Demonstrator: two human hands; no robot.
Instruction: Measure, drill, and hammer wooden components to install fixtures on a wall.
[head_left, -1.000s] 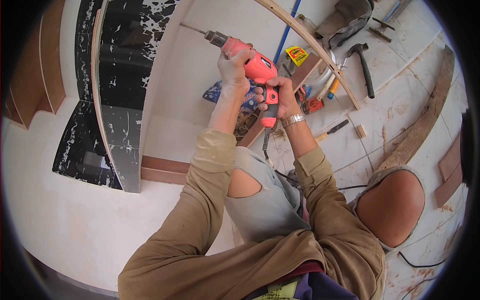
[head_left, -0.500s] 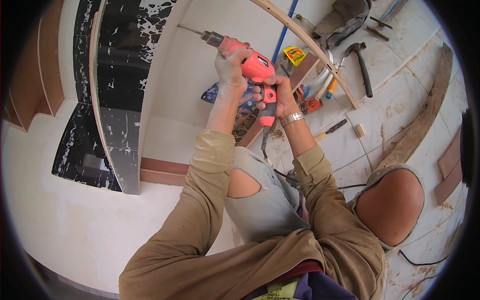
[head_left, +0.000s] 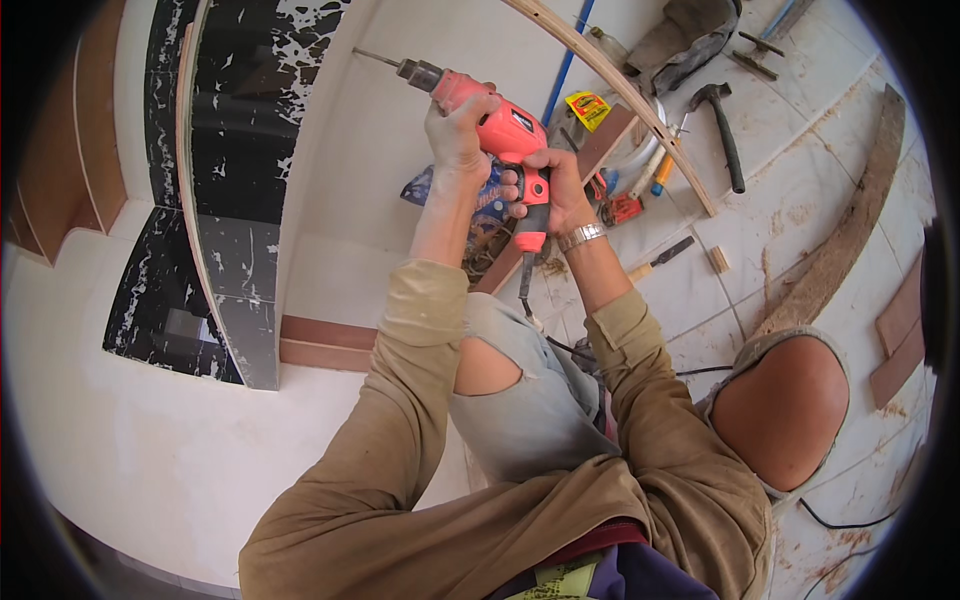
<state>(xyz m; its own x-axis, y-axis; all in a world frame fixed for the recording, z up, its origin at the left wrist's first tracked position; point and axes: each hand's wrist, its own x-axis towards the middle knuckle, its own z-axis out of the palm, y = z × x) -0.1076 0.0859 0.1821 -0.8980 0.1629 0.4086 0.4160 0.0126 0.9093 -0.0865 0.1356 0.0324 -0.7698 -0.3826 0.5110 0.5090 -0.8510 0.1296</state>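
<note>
Head view: the left hand (head_left: 458,128) wraps the body of the red drill (head_left: 497,128), and the right hand (head_left: 551,190) grips its handle. The drill sits above the tiled floor (head_left: 770,190), its bit (head_left: 375,58) aimed at the white panel (head_left: 400,130) beside the black marbled strip (head_left: 235,150). A hammer (head_left: 722,130) lies near the floor's upper right corner. Keeping the bit square and pressure steady with both hands would likely give a clean hole.

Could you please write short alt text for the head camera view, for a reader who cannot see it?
Seen from above, a kneeling person grips a red power drill in both hands, left hand on the body, right hand on the handle, bit aimed at a white panel. A hammer lies on the dusty tiled floor.
</note>
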